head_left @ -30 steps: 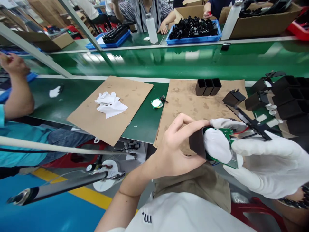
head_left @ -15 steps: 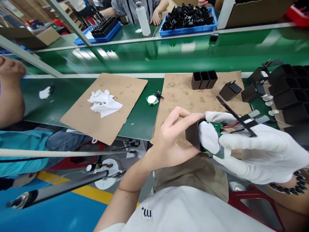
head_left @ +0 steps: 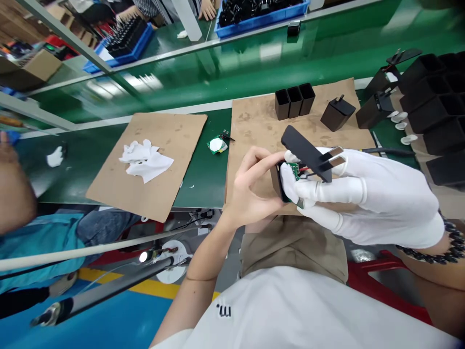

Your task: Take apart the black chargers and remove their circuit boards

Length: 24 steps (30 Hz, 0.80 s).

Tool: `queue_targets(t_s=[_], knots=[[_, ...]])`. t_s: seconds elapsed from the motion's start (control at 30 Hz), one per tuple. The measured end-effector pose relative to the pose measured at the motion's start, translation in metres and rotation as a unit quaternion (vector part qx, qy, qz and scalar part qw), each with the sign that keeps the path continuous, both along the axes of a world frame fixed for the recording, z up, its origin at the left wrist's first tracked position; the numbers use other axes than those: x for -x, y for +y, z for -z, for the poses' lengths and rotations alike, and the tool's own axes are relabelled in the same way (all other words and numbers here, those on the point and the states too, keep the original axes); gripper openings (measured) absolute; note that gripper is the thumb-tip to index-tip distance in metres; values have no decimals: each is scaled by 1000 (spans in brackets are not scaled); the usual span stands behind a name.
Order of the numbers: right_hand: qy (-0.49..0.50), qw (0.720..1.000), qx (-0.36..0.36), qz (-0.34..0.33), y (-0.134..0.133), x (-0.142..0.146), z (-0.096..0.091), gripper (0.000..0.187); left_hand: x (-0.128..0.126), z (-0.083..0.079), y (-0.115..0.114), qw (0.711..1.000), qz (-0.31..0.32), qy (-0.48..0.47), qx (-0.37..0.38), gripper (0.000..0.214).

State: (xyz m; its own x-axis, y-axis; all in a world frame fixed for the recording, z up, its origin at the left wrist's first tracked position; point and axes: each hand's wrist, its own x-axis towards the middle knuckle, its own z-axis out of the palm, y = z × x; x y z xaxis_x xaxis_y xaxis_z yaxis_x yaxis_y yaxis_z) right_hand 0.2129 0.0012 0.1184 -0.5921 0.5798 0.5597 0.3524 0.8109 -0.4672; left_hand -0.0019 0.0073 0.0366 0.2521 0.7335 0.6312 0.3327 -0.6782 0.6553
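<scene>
My bare left hand (head_left: 250,194) is closed round a small black plastic housing (head_left: 276,180) just over the near edge of a brown cardboard sheet (head_left: 261,126). My white-gloved right hand (head_left: 366,198) pinches a green circuit board (head_left: 293,169) with red and black wires, partly inside the housing. A black plug cover with two metal prongs (head_left: 308,154) lies across my right fingers, joined to the board by the wires. Most of the board is hidden by my fingers.
Three empty black housings (head_left: 294,102) and one capped housing (head_left: 337,112) stand on the sheet. More black housings (head_left: 432,111) crowd the right. A spare board (head_left: 217,145), a second cardboard (head_left: 152,160) with white rags (head_left: 144,160), a green conveyor belt (head_left: 254,63), a neighbour's arm (head_left: 10,194) at left.
Both hands rose and drew together over the cardboard's near edge. The board has gone deeper into the housing and the prong cover has swung up onto my right fingers.
</scene>
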Motion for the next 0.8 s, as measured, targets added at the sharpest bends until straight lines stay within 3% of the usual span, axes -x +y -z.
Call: queue_targets(t_s=[0.2, 0.37, 0.43, 0.5, 0.57, 0.63, 0.73, 0.8], knots=[[-57, 997, -14, 59, -4, -5, 33, 23, -9, -1, 2, 999, 2, -1, 35, 51], [12, 984, 170, 58, 0, -10, 63, 21, -17, 22, 4, 989, 27, -3, 147, 53], [52, 972, 217, 72, 0, -15, 62, 18, -19, 29, 3, 984, 31, 0, 175, 58], [113, 955, 233, 143, 0, -20, 52, 16, -21, 32, -2, 984, 13, 18, 174, 60], [138, 931, 239, 240, 2, -22, 40, 27, -24, 31, -7, 989, -34, 68, 124, 53], [101, 914, 280, 275, 6, -22, 31, 40, -27, 30, -10, 984, -107, 137, 25, 47], [66, 882, 423, 197, 15, -20, 30, 53, -31, 35, -10, 948, -207, 202, -135, 51], [104, 845, 503, 149, 20, -21, 35, 51, -32, 40, -8, 932, -232, 206, -187, 54]])
